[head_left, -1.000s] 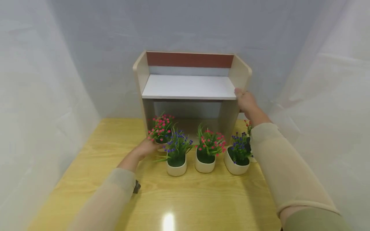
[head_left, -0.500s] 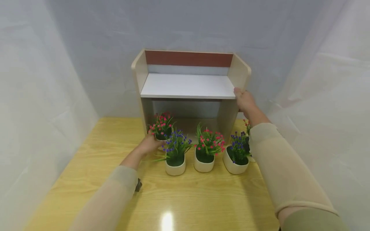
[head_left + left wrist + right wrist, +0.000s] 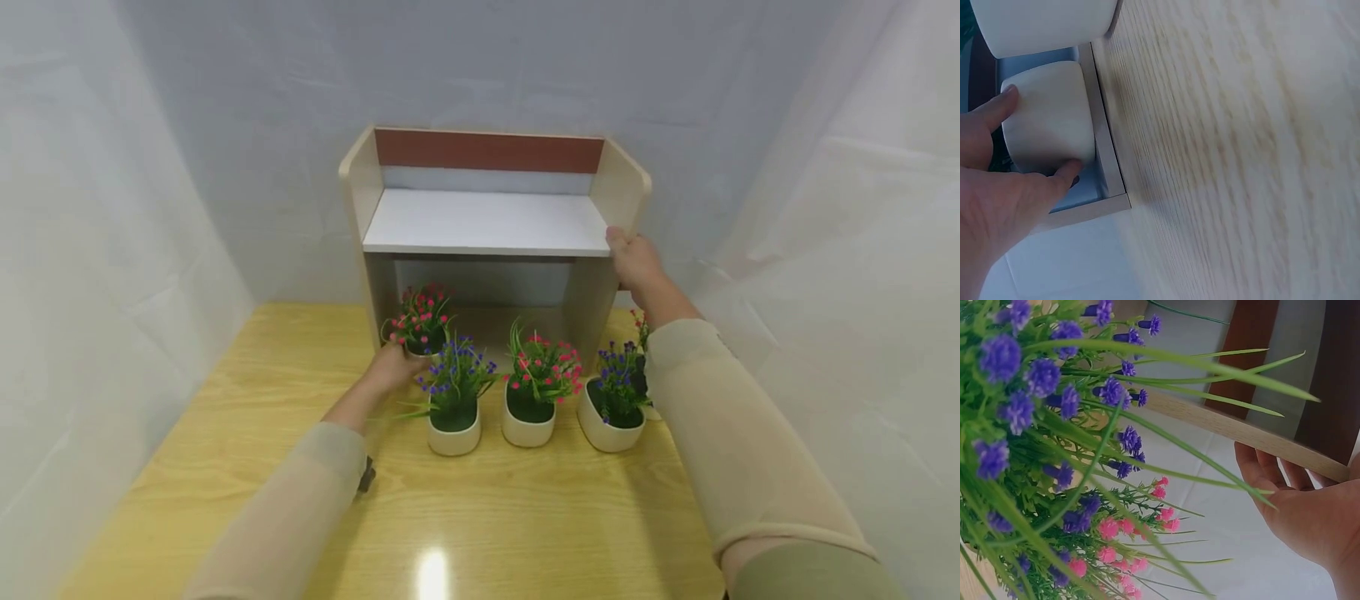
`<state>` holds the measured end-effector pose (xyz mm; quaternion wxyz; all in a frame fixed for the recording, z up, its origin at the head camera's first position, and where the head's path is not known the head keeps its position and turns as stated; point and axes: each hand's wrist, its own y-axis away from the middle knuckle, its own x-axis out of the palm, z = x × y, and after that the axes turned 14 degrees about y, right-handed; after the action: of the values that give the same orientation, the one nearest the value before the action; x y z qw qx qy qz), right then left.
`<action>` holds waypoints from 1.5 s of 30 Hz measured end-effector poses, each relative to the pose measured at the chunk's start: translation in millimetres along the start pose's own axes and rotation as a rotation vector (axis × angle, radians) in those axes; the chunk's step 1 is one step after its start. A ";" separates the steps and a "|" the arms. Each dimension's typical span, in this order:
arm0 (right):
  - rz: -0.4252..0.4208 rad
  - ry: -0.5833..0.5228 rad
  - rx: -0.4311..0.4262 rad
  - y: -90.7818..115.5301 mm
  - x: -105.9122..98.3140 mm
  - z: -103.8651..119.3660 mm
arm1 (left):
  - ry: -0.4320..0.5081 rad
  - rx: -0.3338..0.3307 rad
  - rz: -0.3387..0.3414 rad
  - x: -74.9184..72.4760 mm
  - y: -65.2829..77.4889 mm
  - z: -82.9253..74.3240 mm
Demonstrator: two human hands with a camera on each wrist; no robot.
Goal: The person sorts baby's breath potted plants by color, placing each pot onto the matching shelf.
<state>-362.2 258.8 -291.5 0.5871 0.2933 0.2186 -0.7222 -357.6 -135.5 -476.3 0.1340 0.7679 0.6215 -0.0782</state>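
My left hand (image 3: 392,368) grips a potted artificial plant with pink flowers (image 3: 422,323) at the left end of the small shelf unit's (image 3: 487,223) lower compartment. In the left wrist view, thumb and fingertips span the plant's white pot (image 3: 1050,115), just inside the front edge of the bottom board. Whether the pot's base touches that board cannot be told. Higher up, my right hand (image 3: 637,262) holds the front edge of the unit's right side panel (image 3: 1235,428), thumb beside the white upper board. Part of the grip is hidden behind the panel.
A row of potted plants stands before the unit: one purple-flowered plant (image 3: 453,400) close to my left hand, a pink-flowered plant (image 3: 531,400) in the middle, another purple one (image 3: 615,400) at right. More flowers show partly behind my right sleeve (image 3: 738,425). Pale sheeting surrounds the wooden table (image 3: 225,433).
My left hand has carried the pink-flowered plant slightly forward and right, farther into the lower compartment. My right hand keeps its hold on the side panel.
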 end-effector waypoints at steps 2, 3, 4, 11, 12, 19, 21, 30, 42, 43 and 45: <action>0.001 0.006 0.005 0.9 -0.3 0.5 | -0.012 0.021 -0.007 0.3 -3.2 1.2; 0.000 0.008 0.008 1.6 -0.4 0.8 | -0.004 0.032 -0.007 0.9 -4.7 1.6; 0.001 0.008 0.010 2.1 -0.4 1.0 | 0.006 0.035 -0.012 1.7 -5.9 1.9; -0.002 0.006 0.013 3.2 0.3 1.2 | -0.045 0.073 -0.021 1.0 -14.5 4.1; -0.001 0.008 0.015 3.2 0.6 1.2 | -0.066 0.081 -0.031 0.0 -15.9 4.9; 0.006 0.015 0.028 5.2 3.1 2.4 | -0.065 0.071 -0.048 -3.8 -22.7 6.4; 0.007 0.007 0.025 5.9 3.4 2.6 | -0.058 0.064 -0.036 -3.4 -23.1 5.5; -0.016 0.029 0.019 3.4 4.5 5.6 | -0.188 0.110 -0.036 -6.4 -29.6 4.0; -0.019 0.036 -0.005 -2.3 10.2 0.8 | -0.111 0.111 -0.043 -5.9 -30.0 11.1; -0.020 0.035 -0.007 -2.8 10.5 0.3 | -0.106 0.115 -0.047 -5.4 -28.7 11.2; -0.024 0.030 -0.010 -3.7 11.0 0.3 | -0.143 0.155 -0.069 -4.4 -25.8 9.9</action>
<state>-367.4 251.5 -298.9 0.5763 0.2985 0.2343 -0.7237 -383.3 -137.7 -487.3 0.1151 0.7465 0.6287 -0.1852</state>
